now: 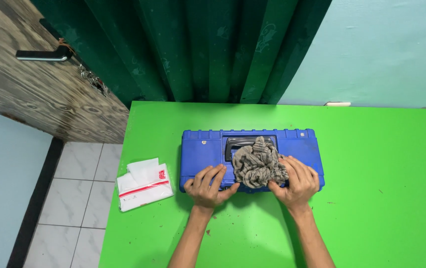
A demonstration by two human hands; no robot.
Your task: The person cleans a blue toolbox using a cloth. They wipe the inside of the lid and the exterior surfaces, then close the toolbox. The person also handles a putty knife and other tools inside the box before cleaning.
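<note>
Head view, biggest first: green table (372, 208) fills most of the frame, pushed up against a dark green curtain (198, 49) and a pale blue wall (387, 49). Wooden door (34, 84) with a metal handle stands at far left, tiled floor (74, 198) below it. Blue plastic case (200, 154) lies flat mid-table, lid shut, black carry handle (238, 143) on top. Crumpled grey rag (258, 164) sits on the lid and covers part of that handle. Left hand (207, 186) rests flat on the case's near edge, fingers spread, clamping nothing. Right hand (297, 182) rests on the near right edge, fingers touching the rag; can't tell if it's pinched. White plastic packet (143, 184) with a red stripe lies at the table's left edge, well clear of the hands.
</note>
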